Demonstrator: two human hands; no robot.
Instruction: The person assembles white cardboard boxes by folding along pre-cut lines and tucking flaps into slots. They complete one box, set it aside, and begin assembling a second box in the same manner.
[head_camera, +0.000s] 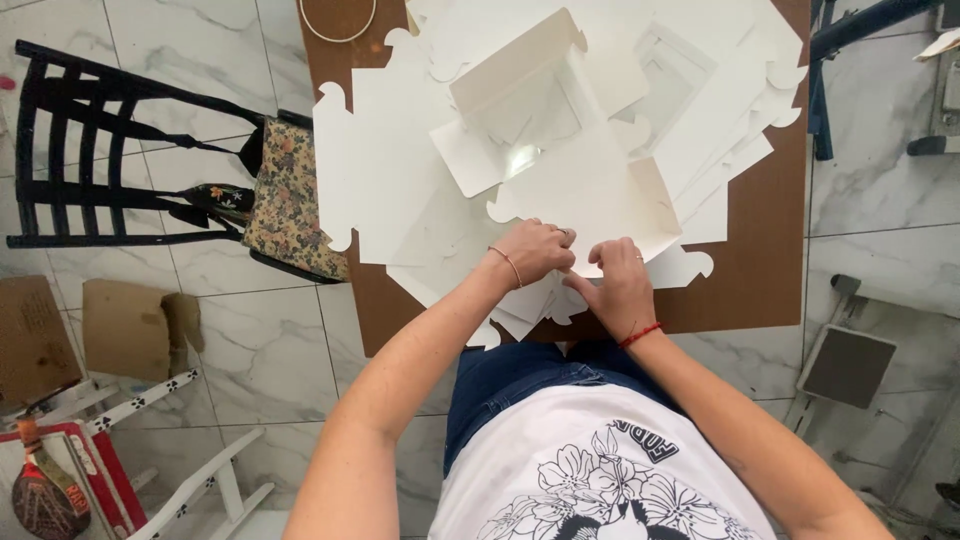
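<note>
We pinch the half-folded white box (560, 190) at its six-o'clock flap, left hand (535, 250) and right hand (620, 285) both closed on it, steadying the crease.

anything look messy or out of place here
Mostly the pile: flat white card sheets lie fanned at mixed angles on the brown table, some overhanging its near edge by the left hand and right hand. The half-folded box shows no damage.
</note>
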